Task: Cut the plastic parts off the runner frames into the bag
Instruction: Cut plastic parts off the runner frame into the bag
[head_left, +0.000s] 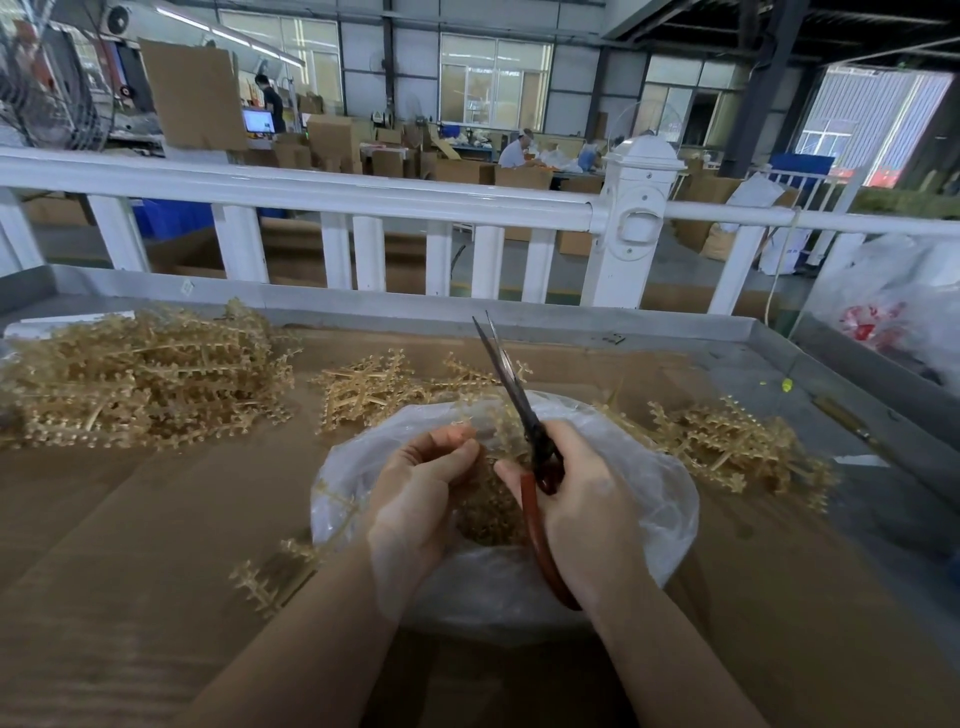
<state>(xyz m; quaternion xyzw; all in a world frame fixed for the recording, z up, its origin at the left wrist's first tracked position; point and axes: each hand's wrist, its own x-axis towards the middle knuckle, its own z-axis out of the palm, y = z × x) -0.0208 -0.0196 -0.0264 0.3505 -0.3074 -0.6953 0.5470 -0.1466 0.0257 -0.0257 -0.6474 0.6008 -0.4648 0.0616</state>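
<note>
Three runner-frame heaps (140, 374), one bag (670, 499), one scissors (519, 410).

1. A white railing (332, 195) with square balusters and a capped post (636, 208) is seen across the middle; behind it a factory hall is spread
2. Large windows (493, 85) are set in the grey far wall; daylight is admitted through them
3. Cardboard boxes (332, 140) are stacked on the floor; blue crates (171, 218) are placed below the rail
4. Seated workers (517, 150) are visible far off
</note>
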